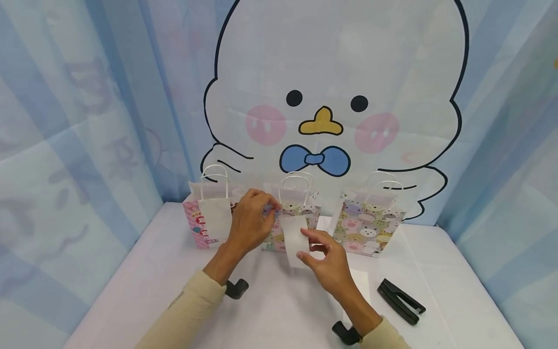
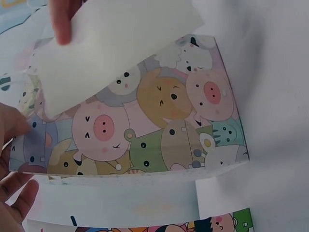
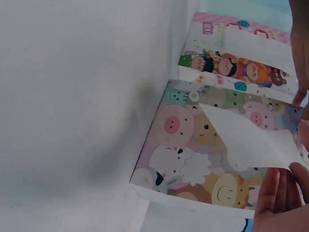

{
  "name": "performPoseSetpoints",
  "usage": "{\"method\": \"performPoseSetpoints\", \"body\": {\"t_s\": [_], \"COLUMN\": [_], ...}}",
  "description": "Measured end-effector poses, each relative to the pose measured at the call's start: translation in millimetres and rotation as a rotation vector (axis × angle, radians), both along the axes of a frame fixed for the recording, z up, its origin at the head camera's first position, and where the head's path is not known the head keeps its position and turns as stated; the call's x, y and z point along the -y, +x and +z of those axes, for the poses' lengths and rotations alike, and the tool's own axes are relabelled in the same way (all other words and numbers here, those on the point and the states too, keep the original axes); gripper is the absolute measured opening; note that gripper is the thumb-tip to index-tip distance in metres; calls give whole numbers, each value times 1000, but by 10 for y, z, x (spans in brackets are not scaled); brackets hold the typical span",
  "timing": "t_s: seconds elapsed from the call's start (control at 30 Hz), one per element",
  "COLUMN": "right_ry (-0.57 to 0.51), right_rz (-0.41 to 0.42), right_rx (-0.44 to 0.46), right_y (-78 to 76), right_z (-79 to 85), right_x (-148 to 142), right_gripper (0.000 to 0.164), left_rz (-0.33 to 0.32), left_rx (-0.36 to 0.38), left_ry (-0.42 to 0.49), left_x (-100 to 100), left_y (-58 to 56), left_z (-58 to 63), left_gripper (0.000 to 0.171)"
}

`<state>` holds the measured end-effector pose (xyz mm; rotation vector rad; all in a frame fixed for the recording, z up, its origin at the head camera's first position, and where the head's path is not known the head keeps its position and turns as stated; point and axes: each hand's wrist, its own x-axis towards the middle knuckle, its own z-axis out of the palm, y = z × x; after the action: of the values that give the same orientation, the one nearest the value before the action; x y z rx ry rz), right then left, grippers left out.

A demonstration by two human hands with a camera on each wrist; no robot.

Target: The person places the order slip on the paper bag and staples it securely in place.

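A paper gift bag with cartoon animals (image 1: 273, 238) stands upright in the middle of the table, its white handles raised. My left hand (image 1: 254, 219) pinches its upper left edge; the left wrist view shows fingers (image 2: 21, 200) on both sides of the rim. My right hand (image 1: 328, 259) pinches a blank white paper slip (image 1: 293, 237) between thumb and fingers. The slip hangs over the front of this bag, covering part of its print, and slants across the animals (image 3: 251, 140) in the right wrist view.
A pink-and-white gift bag (image 1: 198, 228) with a white slip on its front stands at left. Another animal-print bag (image 1: 366, 230) stands at right. A black stapler (image 1: 398, 301) lies at front right, beside another white slip (image 1: 361, 282) partly under my right forearm. Curtains surround the table.
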<state>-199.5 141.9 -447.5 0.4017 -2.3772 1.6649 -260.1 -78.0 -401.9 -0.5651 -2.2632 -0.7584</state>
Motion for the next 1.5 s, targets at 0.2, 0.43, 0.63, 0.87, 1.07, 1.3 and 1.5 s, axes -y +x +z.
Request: {"method": "performPoseSetpoints", "body": {"t_s": [0.2, 0.43, 0.63, 0.87, 1.07, 1.3, 1.5], "right_ry": [-197, -319, -320, -213, -78, 130, 382], "right_rz": [5, 10, 17, -27, -123, -216, -300], "right_rx": [95, 139, 171, 207, 261, 268, 244], "right_y": [-70, -97, -102, -29, 95, 288, 463], "right_z": [68, 111, 105, 29, -49, -106, -148], "right_x": [74, 166, 162, -106, -503, -948, -1288], "right_gripper": [53, 53, 52, 53, 57, 63, 67], "left_rz": [8, 49, 70, 52, 40, 40, 45], "left_rx": [1, -13, -13, -3, -2, -8, -18], "left_ry": [8, -10, -13, 24, 38, 31, 26], "left_x": [-18, -42, -36, -56, -59, -59, -65], "left_y": [24, 20, -3, -22, -16, -20, -20], "left_z": [3, -3, -17, -30, -20, -29, -22], "left_gripper": [10, 10, 12, 13, 13, 11, 12]}}
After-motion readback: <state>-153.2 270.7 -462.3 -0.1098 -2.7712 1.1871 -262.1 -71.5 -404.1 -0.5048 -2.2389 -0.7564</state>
